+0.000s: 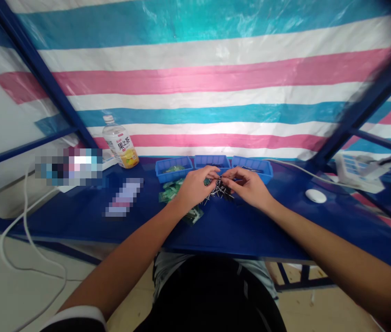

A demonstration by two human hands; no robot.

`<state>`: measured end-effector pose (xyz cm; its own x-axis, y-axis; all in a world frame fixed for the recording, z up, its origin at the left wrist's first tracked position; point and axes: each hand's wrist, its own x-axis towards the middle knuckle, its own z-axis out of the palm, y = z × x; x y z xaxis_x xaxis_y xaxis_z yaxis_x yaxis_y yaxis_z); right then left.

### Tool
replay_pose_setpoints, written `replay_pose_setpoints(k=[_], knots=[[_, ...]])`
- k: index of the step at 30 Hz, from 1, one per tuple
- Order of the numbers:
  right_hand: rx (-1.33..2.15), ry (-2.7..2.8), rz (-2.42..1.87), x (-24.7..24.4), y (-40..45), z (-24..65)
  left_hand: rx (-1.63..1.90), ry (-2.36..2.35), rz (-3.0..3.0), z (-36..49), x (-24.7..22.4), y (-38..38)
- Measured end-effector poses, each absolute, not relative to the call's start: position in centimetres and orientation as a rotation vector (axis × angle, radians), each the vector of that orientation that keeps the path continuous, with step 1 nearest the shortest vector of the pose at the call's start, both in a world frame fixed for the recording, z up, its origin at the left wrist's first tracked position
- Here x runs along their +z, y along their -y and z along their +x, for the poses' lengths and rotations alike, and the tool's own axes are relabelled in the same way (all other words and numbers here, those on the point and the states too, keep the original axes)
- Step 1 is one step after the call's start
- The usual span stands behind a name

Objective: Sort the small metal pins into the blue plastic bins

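My left hand (198, 186) and my right hand (247, 185) come together over the middle of the blue table, thumbs and fingers pinched close to each other. Whatever sits between the fingertips is too small to make out. Right below them lies a loose pile of thin metal pieces (218, 191), silvery and dark, pointing in many directions. Left of the pile and partly behind my left hand are green flat pieces (171, 190). Another green piece with pale thin parts on it (193, 215) lies under my left wrist.
Three blue bins stand behind my hands: a left bin (162, 171) with green pieces, a middle bin (212, 160), and a right bin (266, 170). A drink bottle (121, 143) stands back left. A white oval object (316, 196) and a cable (295, 168) lie right.
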<state>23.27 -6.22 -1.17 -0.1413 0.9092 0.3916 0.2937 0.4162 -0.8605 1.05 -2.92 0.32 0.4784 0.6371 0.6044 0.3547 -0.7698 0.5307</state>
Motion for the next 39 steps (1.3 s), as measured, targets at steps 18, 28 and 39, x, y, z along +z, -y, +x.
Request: replay_pose_setpoints(k=[18, 28, 39], knots=[[0.801, 1.727, -1.066, -1.5, 6.0, 23.4, 1.220, -0.746, 2.458, 1.0, 0.1, 2.7], [0.704, 1.821, -1.080, -1.2, 6.2, 23.4, 1.221, -0.739, 2.440, 1.0, 0.0, 2.7], [0.057, 1.955, -1.199, 0.6, 5.5, 26.0, 0.804, -0.974, 2.759, 0.5, -1.0, 2.2]])
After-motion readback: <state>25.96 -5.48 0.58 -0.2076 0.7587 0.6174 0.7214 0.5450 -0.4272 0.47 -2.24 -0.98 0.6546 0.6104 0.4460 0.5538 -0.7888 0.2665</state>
